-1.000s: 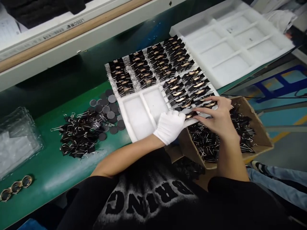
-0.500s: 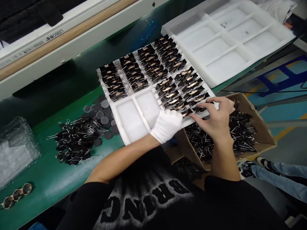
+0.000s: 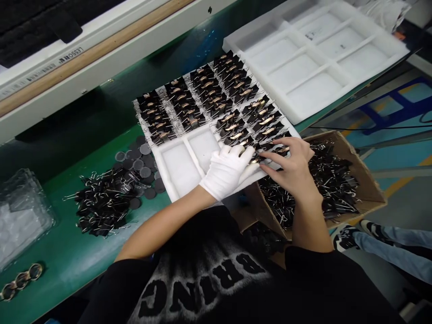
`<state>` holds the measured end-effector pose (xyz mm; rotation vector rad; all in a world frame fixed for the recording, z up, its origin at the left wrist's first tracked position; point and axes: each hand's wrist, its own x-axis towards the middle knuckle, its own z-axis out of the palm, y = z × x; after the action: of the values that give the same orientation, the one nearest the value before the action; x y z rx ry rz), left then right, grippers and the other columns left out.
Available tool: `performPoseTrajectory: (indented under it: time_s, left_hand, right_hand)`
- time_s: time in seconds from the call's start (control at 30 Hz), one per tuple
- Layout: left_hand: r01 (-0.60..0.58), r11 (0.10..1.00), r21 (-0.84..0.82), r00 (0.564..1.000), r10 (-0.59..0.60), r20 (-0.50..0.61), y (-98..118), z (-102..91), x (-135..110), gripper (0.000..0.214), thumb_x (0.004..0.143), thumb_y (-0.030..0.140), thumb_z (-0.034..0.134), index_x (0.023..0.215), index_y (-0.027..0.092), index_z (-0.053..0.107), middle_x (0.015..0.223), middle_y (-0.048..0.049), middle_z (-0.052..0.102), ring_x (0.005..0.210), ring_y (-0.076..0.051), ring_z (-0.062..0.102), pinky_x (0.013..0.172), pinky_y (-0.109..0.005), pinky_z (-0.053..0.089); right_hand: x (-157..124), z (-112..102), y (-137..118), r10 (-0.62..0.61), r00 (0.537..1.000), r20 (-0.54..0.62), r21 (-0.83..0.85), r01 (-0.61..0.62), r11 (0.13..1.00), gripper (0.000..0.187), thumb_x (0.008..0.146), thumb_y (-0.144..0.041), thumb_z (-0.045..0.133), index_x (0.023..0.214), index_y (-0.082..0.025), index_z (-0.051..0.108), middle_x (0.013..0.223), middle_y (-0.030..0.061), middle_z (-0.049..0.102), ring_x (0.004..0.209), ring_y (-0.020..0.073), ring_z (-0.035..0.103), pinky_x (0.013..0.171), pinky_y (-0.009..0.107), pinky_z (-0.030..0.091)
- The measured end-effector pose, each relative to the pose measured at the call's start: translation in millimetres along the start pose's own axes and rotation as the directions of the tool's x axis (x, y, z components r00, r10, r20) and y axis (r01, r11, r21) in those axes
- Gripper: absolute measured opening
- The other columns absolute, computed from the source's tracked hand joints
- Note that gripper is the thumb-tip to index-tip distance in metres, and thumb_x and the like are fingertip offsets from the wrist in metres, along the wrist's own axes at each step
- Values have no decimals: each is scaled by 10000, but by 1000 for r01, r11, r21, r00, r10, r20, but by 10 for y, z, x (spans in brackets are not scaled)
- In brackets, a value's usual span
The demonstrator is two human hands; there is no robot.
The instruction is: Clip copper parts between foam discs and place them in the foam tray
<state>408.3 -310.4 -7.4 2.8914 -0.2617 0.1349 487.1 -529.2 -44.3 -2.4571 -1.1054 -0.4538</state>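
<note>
A white foam tray (image 3: 178, 164) holds rows of black binder clips (image 3: 184, 103), each clamped around a piece with a gold-coloured edge. My left hand (image 3: 227, 171), in a white glove with bare forearm, lies over the tray's front rows. Its index finger and thumb are on either side of a clipped piece (image 3: 255, 159). My bare right hand (image 3: 292, 164) reaches in from the right, thumb and index finger at that same piece. Its other fingers extend over the neighbouring clips. The fingertips' exact contact is partly hidden.
Loose binder clips (image 3: 101, 202) and dark round discs (image 3: 145, 172) lie on the green bench (image 3: 67, 252). A cardboard box (image 3: 367, 180) of clips stands below right. Another white tray (image 3: 300, 101) sits behind. Clear plastic trays (image 3: 23, 220) and gold-rimmed round lenses (image 3: 22, 280) lie left.
My left hand has shifted slightly left and its curled fingers have spread over the clips. My right hand has moved a little left, closer to the left hand.
</note>
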Motion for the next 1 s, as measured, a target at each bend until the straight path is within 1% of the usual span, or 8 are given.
performPoseTrajectory:
  time_s: [0.13, 0.2, 0.3, 0.5, 0.6, 0.73, 0.87, 1.0]
  left_hand:
    - [-62, 998, 32, 987, 57, 148, -22, -95, 296, 291, 1077, 307, 459, 1131, 166, 707, 1049, -150, 732, 1100, -364, 669, 929, -514, 466]
    - [-83, 995, 49, 979, 72, 189, -46, -143, 381, 224, 1045, 230, 506, 1093, 159, 713, 993, -151, 744, 1075, -360, 689, 956, -528, 462]
    - [-95, 992, 86, 973, 74, 218, -69, -194, 407, 245, 1022, 131, 474, 1058, 142, 716, 962, -160, 750, 1052, -354, 704, 964, -527, 465]
    - [-69, 992, 108, 978, 46, 202, -75, -186, 297, 279, 1051, 181, 444, 1121, 157, 712, 1081, -161, 734, 1105, -355, 680, 936, -503, 488]
    - [-54, 994, 94, 995, 46, 92, -118, -127, 146, 328, 1088, 279, 396, 1227, 163, 670, 1113, -158, 718, 1062, -344, 675, 829, -461, 489]
    - [-53, 993, 101, 998, 58, -39, -190, 0, -138, 309, 1086, 333, 416, 1190, 195, 672, 1081, -158, 707, 968, -318, 661, 728, -450, 459]
    - [-75, 992, 100, 997, 77, -23, -198, 95, -346, 299, 1071, 395, 475, 1176, 217, 693, 1083, -137, 719, 932, -305, 669, 732, -462, 491]
    - [-34, 998, 58, 999, 31, 42, -160, 65, -456, 342, 1068, 433, 489, 1190, 195, 702, 1033, -139, 728, 954, -308, 687, 767, -468, 526]
  right_hand:
    - [39, 75, 35, -56, 998, -41, -54, 54, 997, 157, 943, -352, 782, 1083, -282, 785, 1334, 105, 601, 1306, 366, 519, 1009, 534, 402]
    - [41, 104, 63, -116, 990, -81, -87, 109, 990, 151, 935, -348, 795, 1071, -285, 778, 1290, 93, 620, 1277, 347, 538, 987, 506, 397]
    - [27, 145, 90, -206, 969, -137, -135, 188, 973, 161, 931, -337, 803, 1078, -287, 763, 1238, 78, 630, 1248, 323, 553, 959, 470, 372]
    - [4, 234, 80, -191, 974, -119, -192, 166, 967, 77, 945, -300, 775, 1019, -320, 765, 1179, 43, 634, 1217, 287, 528, 947, 430, 301]
    - [-2, 238, 44, -110, 991, -74, -180, 95, 979, 38, 964, -329, 740, 952, -302, 764, 1114, 48, 642, 1189, 292, 528, 943, 431, 280]
    - [-17, 232, -15, 80, 997, -7, -129, -80, 988, 104, 976, -368, 706, 956, -329, 801, 1067, 63, 644, 1171, 318, 523, 960, 475, 264]
    - [-46, 259, -62, 154, 985, -76, -42, -157, 987, 120, 964, -390, 720, 909, -353, 819, 1000, 58, 625, 1121, 303, 540, 958, 493, 302]
    - [-129, 246, -89, 234, 963, -132, -5, -237, 972, 177, 945, -441, 739, 1009, -286, 797, 1017, 72, 625, 1095, 301, 572, 956, 474, 345]
